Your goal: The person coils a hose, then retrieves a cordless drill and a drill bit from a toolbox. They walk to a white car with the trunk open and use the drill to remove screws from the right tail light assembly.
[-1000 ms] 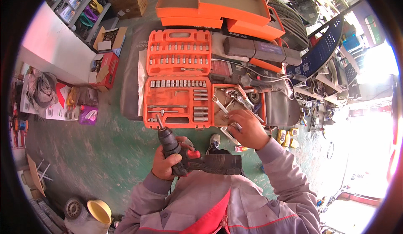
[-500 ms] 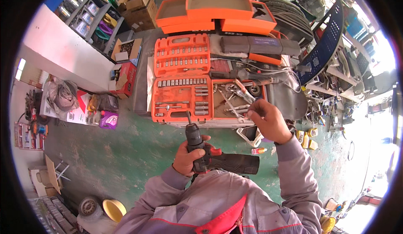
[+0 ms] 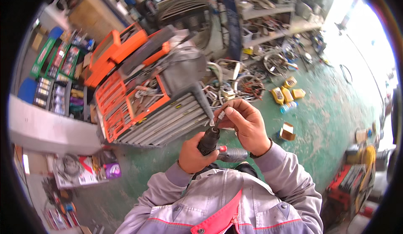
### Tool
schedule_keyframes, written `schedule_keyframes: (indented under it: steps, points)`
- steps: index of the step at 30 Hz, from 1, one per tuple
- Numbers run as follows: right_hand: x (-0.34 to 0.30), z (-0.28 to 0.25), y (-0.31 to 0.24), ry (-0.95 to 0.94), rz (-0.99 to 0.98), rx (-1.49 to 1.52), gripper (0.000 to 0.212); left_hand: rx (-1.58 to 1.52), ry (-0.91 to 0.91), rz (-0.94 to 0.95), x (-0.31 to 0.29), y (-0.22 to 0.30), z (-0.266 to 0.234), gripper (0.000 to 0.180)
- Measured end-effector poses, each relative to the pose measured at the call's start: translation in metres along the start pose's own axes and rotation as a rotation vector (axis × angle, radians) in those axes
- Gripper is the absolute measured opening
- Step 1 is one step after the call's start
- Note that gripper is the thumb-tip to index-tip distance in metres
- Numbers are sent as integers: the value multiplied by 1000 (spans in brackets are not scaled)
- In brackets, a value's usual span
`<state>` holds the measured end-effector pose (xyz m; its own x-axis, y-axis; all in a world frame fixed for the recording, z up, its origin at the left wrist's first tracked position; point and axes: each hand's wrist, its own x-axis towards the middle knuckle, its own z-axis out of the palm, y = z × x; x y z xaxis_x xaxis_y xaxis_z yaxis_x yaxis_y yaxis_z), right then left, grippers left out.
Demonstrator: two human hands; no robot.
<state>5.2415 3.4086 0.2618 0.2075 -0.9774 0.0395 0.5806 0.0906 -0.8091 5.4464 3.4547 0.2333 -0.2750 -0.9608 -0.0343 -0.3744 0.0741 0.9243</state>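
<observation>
L hand wrapped closed round black-and-red cordless drill, in air nr R front corner of grey metal drawer cabinet; R hand nearly closed, thumb & fingers pinching small silvery metal piece at drill's nose, can't tell if seated; orange plastic tool case at cabinet's L end, blurred; orange tray w/ metal tools beside it, front edge

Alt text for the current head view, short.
A person's left hand grips a black power drill with a red switch while the right hand pinches a small silvery metal piece near its tip. Beyond stands a grey multi-drawer metal tool cabinet with orange open-topped boxes on it, on a worn green floor.
</observation>
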Motion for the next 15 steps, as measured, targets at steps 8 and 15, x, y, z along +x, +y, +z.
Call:
schedule_keyframes:
  steps: [8,15]
  points:
    - [-130,-123,-106,157,-271,-154,14,39,-383,186,30,86,148,42]
    - [-223,-203,-142,602,-402,-244,12,-61,-723,115,65,113,278,31]
